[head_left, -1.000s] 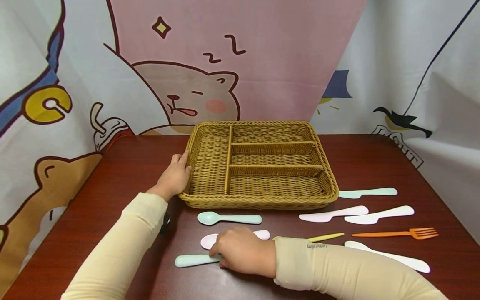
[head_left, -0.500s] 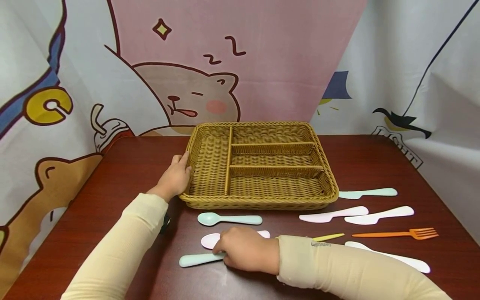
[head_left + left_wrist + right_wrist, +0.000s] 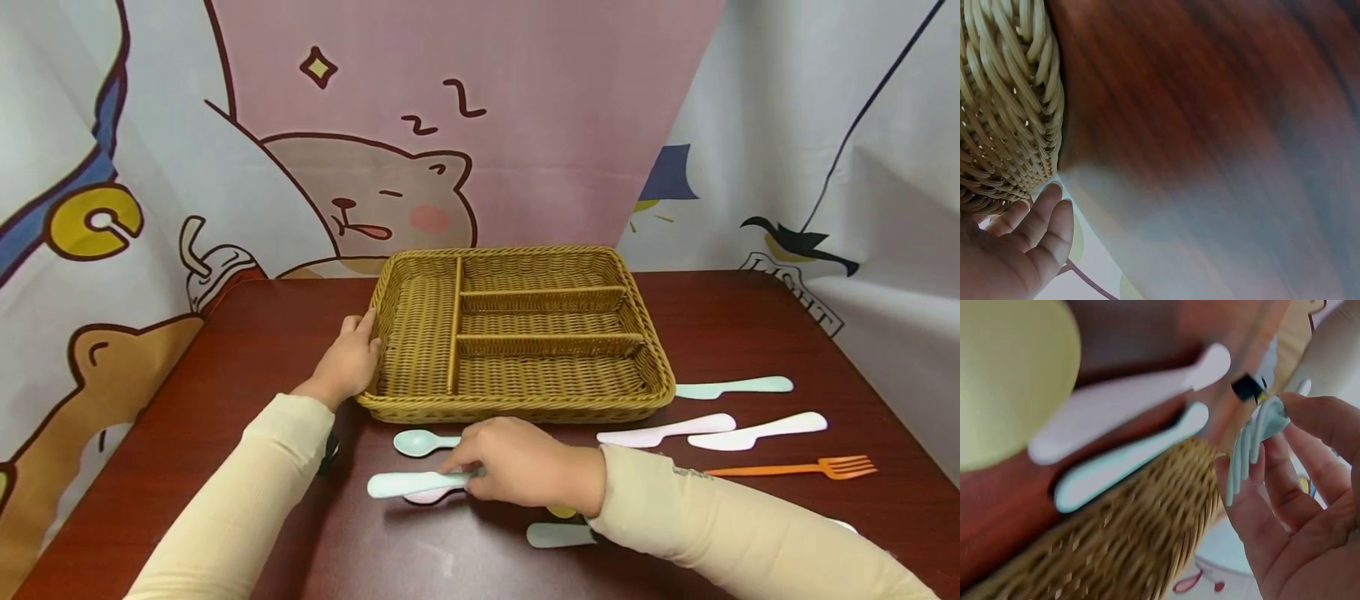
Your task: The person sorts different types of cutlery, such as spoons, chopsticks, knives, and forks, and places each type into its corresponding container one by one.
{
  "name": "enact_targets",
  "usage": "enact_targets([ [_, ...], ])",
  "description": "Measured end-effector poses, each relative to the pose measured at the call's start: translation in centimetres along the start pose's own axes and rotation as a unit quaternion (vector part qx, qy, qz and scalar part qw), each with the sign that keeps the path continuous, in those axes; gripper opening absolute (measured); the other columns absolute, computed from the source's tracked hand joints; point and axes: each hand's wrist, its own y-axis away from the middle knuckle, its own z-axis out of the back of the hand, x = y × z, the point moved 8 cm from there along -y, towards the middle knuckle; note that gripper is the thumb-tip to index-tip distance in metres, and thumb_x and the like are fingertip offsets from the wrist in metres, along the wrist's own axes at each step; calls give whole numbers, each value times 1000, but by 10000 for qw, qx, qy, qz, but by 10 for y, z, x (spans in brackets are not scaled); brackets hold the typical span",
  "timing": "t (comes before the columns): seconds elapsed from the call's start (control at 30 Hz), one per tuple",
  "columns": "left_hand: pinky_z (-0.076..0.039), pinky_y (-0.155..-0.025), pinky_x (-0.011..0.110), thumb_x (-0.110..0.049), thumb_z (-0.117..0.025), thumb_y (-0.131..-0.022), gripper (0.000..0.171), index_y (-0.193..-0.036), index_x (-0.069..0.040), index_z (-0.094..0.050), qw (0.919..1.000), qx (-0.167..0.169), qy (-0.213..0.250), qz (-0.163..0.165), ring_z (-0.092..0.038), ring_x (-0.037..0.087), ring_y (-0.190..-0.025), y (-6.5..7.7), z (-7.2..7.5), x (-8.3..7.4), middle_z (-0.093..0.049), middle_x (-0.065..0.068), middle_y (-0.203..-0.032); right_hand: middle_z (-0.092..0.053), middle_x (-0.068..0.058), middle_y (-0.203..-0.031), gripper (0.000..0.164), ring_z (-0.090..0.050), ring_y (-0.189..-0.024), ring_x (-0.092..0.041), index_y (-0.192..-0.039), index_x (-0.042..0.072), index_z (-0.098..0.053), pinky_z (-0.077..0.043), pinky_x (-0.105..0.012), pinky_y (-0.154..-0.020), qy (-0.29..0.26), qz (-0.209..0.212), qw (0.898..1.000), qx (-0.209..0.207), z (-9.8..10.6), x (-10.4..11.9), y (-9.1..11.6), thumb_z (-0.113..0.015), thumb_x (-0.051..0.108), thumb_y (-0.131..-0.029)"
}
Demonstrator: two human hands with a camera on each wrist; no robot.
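Observation:
In the head view, my right hand (image 3: 513, 462) pinches a mint-green fork (image 3: 405, 484) whose handle points left; its tines (image 3: 1246, 447) show between thumb and fingers in the right wrist view. Below the fork a pink spoon (image 3: 426, 497) lies on the table, largely covered. A mint spoon (image 3: 416, 442) is just beyond, its handle hidden by my hand. My left hand (image 3: 348, 358) rests against the left rim of a divided wicker basket (image 3: 517, 407). Its fingers (image 3: 1054, 231) are extended along the basket's outside in the left wrist view.
Right of the basket lie a mint knife (image 3: 738, 387), a pink knife (image 3: 667, 430), a white knife (image 3: 757, 431) and an orange fork (image 3: 840, 467). A mint utensil (image 3: 558, 535) and a yellow piece (image 3: 561, 511) partly show beside my right sleeve. A printed curtain (image 3: 555, 125) hangs behind.
My right hand has lifted the mint fork and moved away from me and slightly right, now over the spoons. A mint utensil near the sleeve is uncovered. The left hand stays at the basket.

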Motion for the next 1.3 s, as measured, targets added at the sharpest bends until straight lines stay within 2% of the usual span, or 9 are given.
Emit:
enact_targets([
  [0.17,-39,-102,54,-18,-30,-106,57,-155,-2,-6,10000,-55,27,24,-43,42,-128,0,0,2,-18,26,-149,-65,9,-87,30,-56,-76,-2,-108,14,-76,-46,-18,-67,-443,-271,9986,-129,19,-15,5,-70,2,-80],
  [0.27,-38,-102,54,-18,-30,-106,57,-155,-3,-6,9999,-89,56,6,-44,42,-127,-1,-1,1,-19,25,-148,-65,8,-87,31,-56,-76,-5,-109,13,-75,-47,-20,-67,-462,-319,9981,-243,33,-22,8,-70,1,-81],
  [0.6,-38,-103,53,-19,-31,-106,57,-156,-4,-7,9998,-175,112,9,-44,41,-127,-1,-1,0,-20,24,-148,-65,7,-87,33,-55,-76,-8,-111,13,-74,-46,-25,-65,-67,-667,9955,-664,75,-52,14,-68,-2,-82],
  [0.8,-36,-105,54,-18,-32,-106,57,-156,-4,-9,9994,-256,251,9,-43,41,-128,0,0,2,-22,25,-147,-64,6,-88,34,-53,-76,-11,-114,14,-73,-45,-28,-65,-78,-1190,9914,-537,87,-78,14,-68,-1,-83],
  [1.13,-34,-107,53,-16,-34,-105,57,-155,-3,-10,9985,-387,393,-56,-40,42,-130,-1,-1,4,-23,26,-147,-64,0,-83,33,-58,-77,-12,-116,9,-72,-49,-30,-69,-313,-1360,9901,-182,95,-106,10,-67,-2,-85],
  [1.3,-34,-106,53,-16,-33,-105,57,-155,-4,-10,9986,-370,364,-28,-40,41,-130,-1,-1,3,-23,25,-147,-61,2,-79,35,-53,-72,-13,-117,7,-71,-47,-30,-67,-401,-1450,9886,34,95,-118,11,-66,-4,-84],
])
